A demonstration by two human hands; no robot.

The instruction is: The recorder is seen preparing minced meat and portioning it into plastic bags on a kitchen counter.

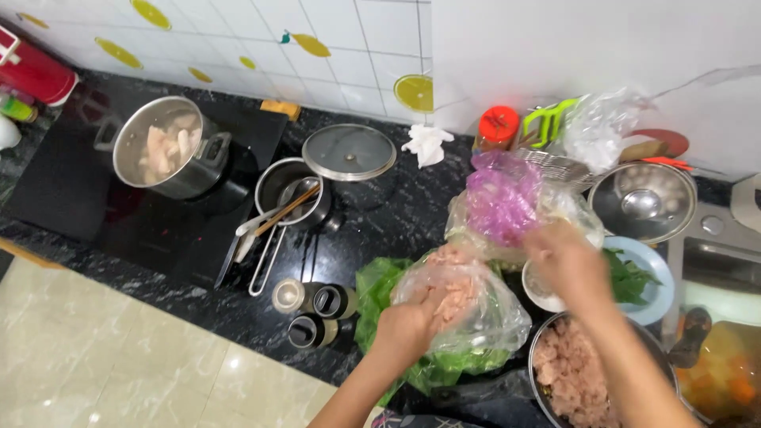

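My left hand [406,325] grips a clear plastic bag of pink minced meat [464,297] from below, holding it over a green plastic bag [380,289] on the black counter. My right hand [564,261] is blurred and reaches toward the top of that bag, beside a purple plastic bag [503,198]; whether it holds anything is unclear. A dark pan of minced meat [567,368] sits just under my right forearm.
A steel pot of pale meat in water [162,147] stands on the cooktop at the left. A small pot with utensils [289,194], a glass lid [349,152], three small jars [313,309], a blue bowl of greens [638,277] and a steel lid [642,202] crowd the counter.
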